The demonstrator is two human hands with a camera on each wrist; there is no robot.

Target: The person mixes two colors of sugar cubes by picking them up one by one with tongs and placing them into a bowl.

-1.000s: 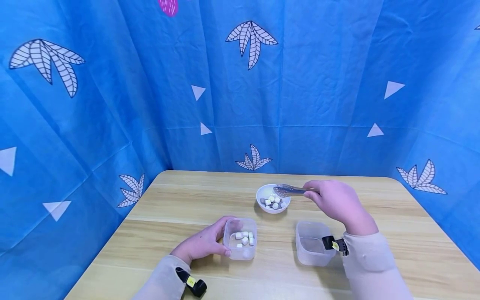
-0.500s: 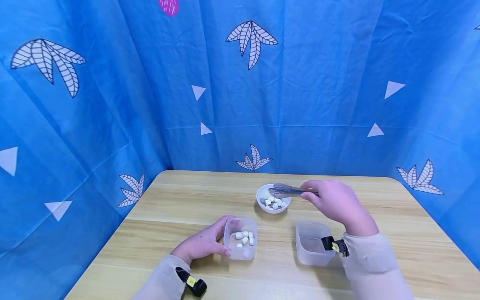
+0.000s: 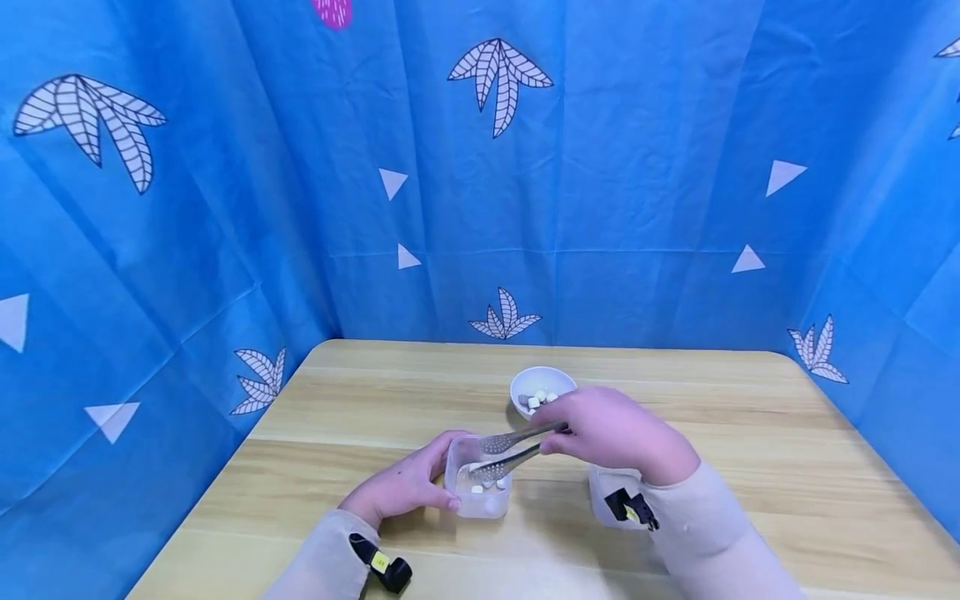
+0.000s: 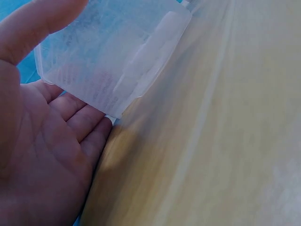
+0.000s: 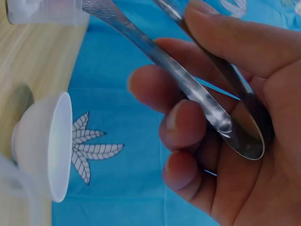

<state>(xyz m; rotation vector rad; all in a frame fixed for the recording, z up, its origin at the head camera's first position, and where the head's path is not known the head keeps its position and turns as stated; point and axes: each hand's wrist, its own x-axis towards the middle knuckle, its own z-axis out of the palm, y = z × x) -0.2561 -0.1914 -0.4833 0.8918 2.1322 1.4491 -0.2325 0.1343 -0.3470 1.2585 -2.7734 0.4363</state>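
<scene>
My left hand [image 3: 405, 486] holds a clear square plastic container [image 3: 482, 507], thumb on the near side and fingers on the far side. Small white cubes [image 3: 477, 490] lie inside it, partly covered by metal tongs [image 3: 501, 467]. My right hand [image 3: 618, 435] grips those tongs, whose perforated tips are spread apart over the container; nothing shows between them. In the right wrist view the fingers curl around the tongs [image 5: 195, 96], with the bent end against the palm. Behind the right hand stands a white bowl [image 3: 543, 375] with white cubes and darker pieces, partly hidden.
A second clear container [image 3: 599, 497] stands at right, mostly covered by the right forearm; its inside is hidden. The wooden table [image 3: 390, 392] ends at a blue patterned curtain [image 3: 637, 208] behind and at both sides.
My right hand has brought the tongs from over the white bowl down and left to above the left container. The tips have spread wider. The left hand and its container stay in place.
</scene>
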